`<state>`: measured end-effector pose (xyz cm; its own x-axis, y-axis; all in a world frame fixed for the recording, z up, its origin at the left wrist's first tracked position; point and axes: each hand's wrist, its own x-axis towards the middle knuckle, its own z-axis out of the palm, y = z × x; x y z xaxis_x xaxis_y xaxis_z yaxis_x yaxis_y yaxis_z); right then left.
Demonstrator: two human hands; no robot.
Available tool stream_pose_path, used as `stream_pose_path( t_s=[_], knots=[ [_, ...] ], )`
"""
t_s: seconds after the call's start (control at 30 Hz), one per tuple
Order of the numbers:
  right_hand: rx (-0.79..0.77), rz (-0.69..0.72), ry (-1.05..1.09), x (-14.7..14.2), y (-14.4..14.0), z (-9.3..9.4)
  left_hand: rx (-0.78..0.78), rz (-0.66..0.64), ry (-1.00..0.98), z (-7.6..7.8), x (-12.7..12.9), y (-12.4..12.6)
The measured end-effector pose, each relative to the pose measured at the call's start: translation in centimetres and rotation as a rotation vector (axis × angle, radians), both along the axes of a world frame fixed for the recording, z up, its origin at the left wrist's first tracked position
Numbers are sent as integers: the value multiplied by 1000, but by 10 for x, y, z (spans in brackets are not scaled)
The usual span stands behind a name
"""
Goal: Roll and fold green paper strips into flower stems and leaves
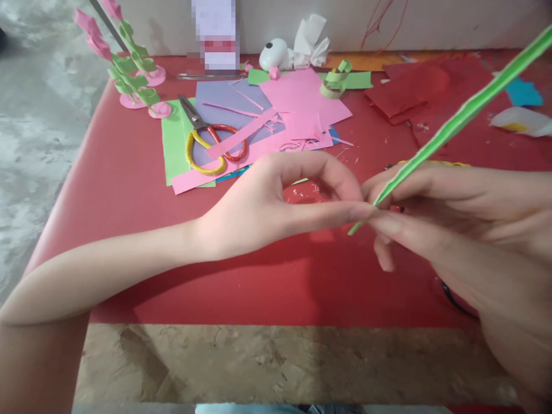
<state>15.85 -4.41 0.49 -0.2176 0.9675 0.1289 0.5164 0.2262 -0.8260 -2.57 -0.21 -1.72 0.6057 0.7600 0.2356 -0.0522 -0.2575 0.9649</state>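
Note:
A long narrow green paper strip [461, 123], creased along its length with pale edges, slants from the upper right down to my fingertips. My left hand [276, 204] reaches in from the left and pinches the strip near its lower end between thumb and fingers. From the right, my right hand [457, 224] grips the same spot, its thumb and forefinger touching the left fingertips. A short tip of the strip pokes out below the pinch. Behind my left hand lie scissors [202, 129] with one yellow and one red handle, blades apart, on purple and pink paper.
Pink paper [306, 95] and cut strips pile up at the back middle. Paper flowers [142, 86] with curled green stems stand at the back left. A white bottle [521, 122] lies at right. The red table [241, 293] ends near me.

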Motion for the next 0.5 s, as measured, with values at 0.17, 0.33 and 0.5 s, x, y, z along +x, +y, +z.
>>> stream_pose_path(
  t_s=[0.17,0.33,0.5],
  knots=[
    [90,82,-79,-1,1,-2,78,61,34,0,0,1],
    [102,81,-81,-2,1,-2,96,60,21,2,-2,3],
    [-6,51,1,-1,2,1,5,-57,-32,-3,-3,6]
  ],
)
